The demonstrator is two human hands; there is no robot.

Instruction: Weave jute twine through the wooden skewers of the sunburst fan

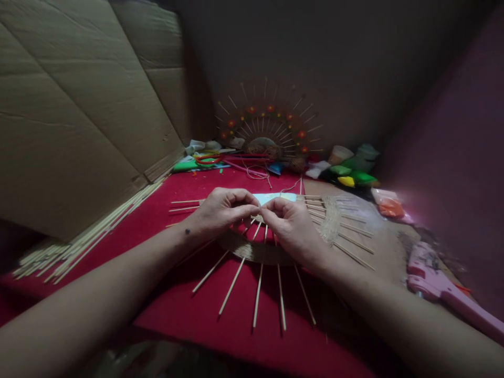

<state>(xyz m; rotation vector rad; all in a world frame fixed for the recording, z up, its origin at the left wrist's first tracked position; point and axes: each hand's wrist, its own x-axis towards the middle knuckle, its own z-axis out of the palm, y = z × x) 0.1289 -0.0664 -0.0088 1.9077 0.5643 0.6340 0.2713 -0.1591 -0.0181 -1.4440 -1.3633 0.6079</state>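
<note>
My left hand (pixel 226 210) and my right hand (pixel 289 223) meet fingertip to fingertip above the middle of a half-round craft piece. Both are closed in a pinch; whatever is between the fingertips is too small to make out. The craft piece has a twine-wrapped arc (pixel 258 253) with thin wooden sticks (pixel 258 294) fanning out toward me and to both sides. Just behind my fingers shows a pale blue-white piece (pixel 277 198) at its straight edge. My hands hide part of its centre.
A large cardboard sheet (pixel 79 115) stands at left, with loose sticks (pixel 90 236) beside it on the red cloth (pixel 157 299). A finished-looking flowered fan (pixel 268 118) stands at the back, near scissors (pixel 208 159) and coloured packets (pixel 360 177). At right lies a pink glue gun (pixel 441 289).
</note>
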